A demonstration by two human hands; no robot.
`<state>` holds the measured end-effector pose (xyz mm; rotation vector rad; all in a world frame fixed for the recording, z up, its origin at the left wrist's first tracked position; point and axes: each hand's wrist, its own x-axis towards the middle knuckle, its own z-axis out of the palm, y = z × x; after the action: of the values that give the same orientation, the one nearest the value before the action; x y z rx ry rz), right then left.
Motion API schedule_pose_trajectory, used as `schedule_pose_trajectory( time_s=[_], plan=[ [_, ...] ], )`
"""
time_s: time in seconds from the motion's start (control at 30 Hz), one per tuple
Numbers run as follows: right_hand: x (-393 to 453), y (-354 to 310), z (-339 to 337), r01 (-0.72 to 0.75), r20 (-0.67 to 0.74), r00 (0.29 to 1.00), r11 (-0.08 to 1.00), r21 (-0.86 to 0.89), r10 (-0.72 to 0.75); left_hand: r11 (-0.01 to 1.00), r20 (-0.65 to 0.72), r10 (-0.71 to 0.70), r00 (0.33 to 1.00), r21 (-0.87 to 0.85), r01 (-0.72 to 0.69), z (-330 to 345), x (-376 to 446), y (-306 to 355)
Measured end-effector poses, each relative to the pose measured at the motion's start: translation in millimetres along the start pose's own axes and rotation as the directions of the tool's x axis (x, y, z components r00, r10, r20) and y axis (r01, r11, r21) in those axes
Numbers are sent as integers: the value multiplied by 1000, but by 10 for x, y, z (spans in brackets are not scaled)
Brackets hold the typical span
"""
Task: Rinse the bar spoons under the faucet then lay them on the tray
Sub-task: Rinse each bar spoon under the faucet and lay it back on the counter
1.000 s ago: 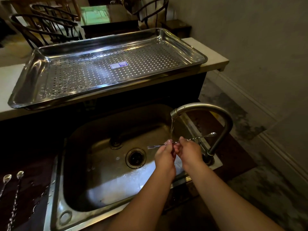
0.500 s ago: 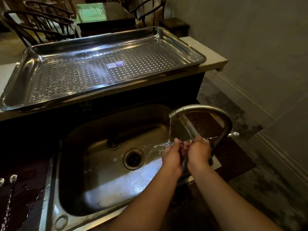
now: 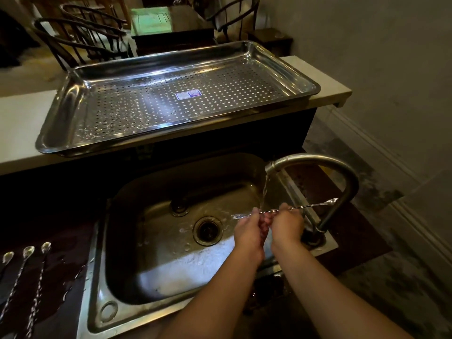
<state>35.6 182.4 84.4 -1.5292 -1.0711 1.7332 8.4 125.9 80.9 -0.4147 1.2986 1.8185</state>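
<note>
One bar spoon (image 3: 286, 210) pinched by left hand (image 3: 252, 231) and right hand (image 3: 285, 225) under faucet (image 3: 318, 167); three spoons (image 3: 27, 272) aside, one tray (image 3: 61, 118).

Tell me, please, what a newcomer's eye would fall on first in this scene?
Probably the big perforated steel tray on the pale counter behind the sink. Next, the faucet at the right, running water onto a bar spoon that the left hand and right hand pinch over the basin. Three more spoons lie on the dark mat at lower left.
</note>
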Motion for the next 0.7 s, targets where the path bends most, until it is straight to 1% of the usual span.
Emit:
schedule_pose_trajectory(
  time_s=[0.07,0.13,0.2,0.23,0.27,0.3,0.33,0.37,0.4,0.43,0.47,0.5,0.53,0.57,0.67,0.7],
  plan=[
    [-90,93,115,-34,42,998,998,-44,36,995,-51,16,999,98,-11,-141,-16,68],
    [-166,189,235,-49,77,995,991,-124,59,975,-122,64,990,221,-36,-315,-14,148],
    [-224,293,363,-48,106,992,980,-193,69,944,-159,94,983,327,-38,-516,-28,240],
    [-249,344,430,-43,122,990,976,-215,70,908,-157,125,980,415,-49,-619,-44,284],
    [-288,394,506,-40,156,985,971,-236,79,830,-141,183,973,553,-76,-722,-64,328],
    [-347,430,577,-47,197,975,958,-283,107,690,-112,274,955,714,-114,-834,-91,369],
    [-390,496,661,-76,208,967,945,-318,148,517,-66,375,925,843,-149,-945,-125,416],
    [-453,553,732,-128,229,951,942,-312,205,348,-13,469,883,922,-171,-1055,-167,464],
    [-504,612,793,-196,244,935,949,-246,256,217,38,542,840,959,-183,-1155,-208,515],
    [-556,666,851,-233,260,921,945,-228,290,124,81,599,797,973,-192,-1253,-238,561],
    [-584,713,923,-246,295,904,941,-231,309,52,117,642,758,979,-196,-1348,-266,605],
    [-640,746,996,-242,322,893,939,-243,313,2,140,668,731,982,-190,-1441,-284,648],
    [-699,771,1064,-225,352,884,940,-258,308,-29,154,678,718,983,-184,-1531,-296,693],
    [-751,812,1133,-224,369,875,938,-264,313,-54,159,677,719,984,-167,-1623,-305,742],
    [-937,948,1300,-210,396,858,928,-309,326,-129,145,626,766,988,-82,-1902,-322,889],
    [-998,995,1345,-193,408,854,924,-331,324,-139,138,610,780,988,-65,-1996,-333,936]
  ],
)
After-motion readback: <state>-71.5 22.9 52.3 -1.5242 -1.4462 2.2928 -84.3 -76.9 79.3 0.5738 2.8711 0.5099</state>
